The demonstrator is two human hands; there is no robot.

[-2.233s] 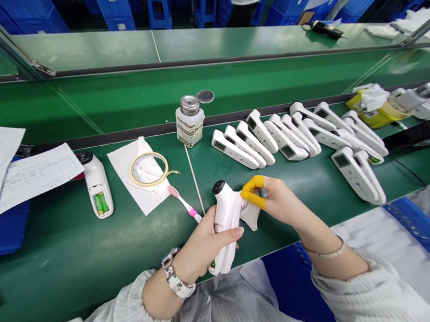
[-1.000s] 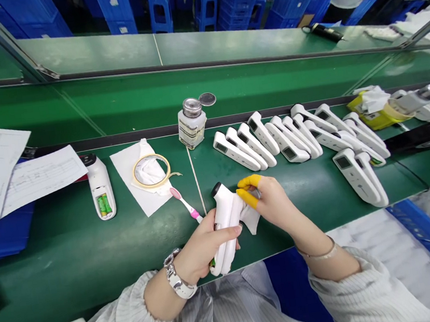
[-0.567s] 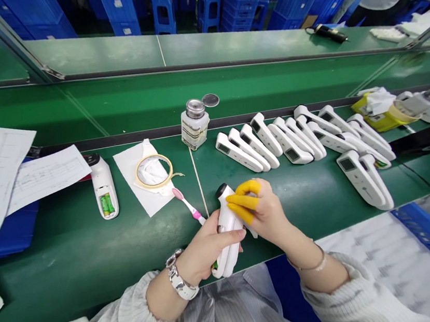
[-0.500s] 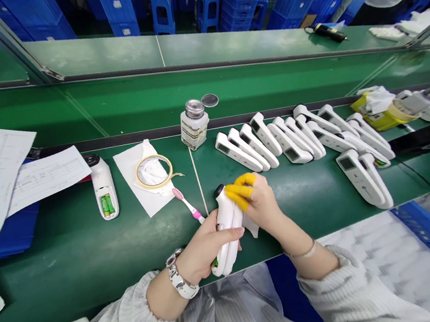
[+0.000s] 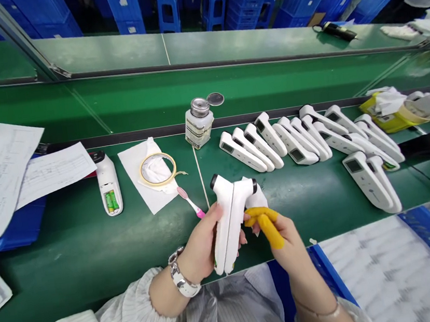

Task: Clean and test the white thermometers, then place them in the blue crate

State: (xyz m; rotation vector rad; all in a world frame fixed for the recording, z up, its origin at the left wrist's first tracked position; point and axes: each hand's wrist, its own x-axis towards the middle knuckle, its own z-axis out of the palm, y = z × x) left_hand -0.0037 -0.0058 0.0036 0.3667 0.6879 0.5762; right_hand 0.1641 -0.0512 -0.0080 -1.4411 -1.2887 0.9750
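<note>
My left hand (image 5: 201, 243) wraps round two white forehead thermometers (image 5: 228, 222) held back to back, their black-tipped heads pointing up and apart. Yellow finger cots cover the thumb and some fingers of my right hand (image 5: 276, 226). That hand is closed, its fingertips beside the right-hand thermometer, just below its head. White wipe material (image 5: 259, 198) shows behind that head and below the right fingertips; the fingers partly hide it. Beyond my left hand lies a pink and white toothbrush (image 5: 191, 203).
Several white thermometers (image 5: 241, 152) lie in a row at the right. A metal-topped bottle (image 5: 198, 126) with its lid up stands at the back. Leftward are a tape roll (image 5: 143, 177) on paper, a thermometer with exposed batteries (image 5: 108, 182), and written sheets (image 5: 52, 173).
My right hand has moved down from the thermometer heads to beside the right one. The two thermometers have turned, so both heads now show, spread apart. The view has shifted slightly.
</note>
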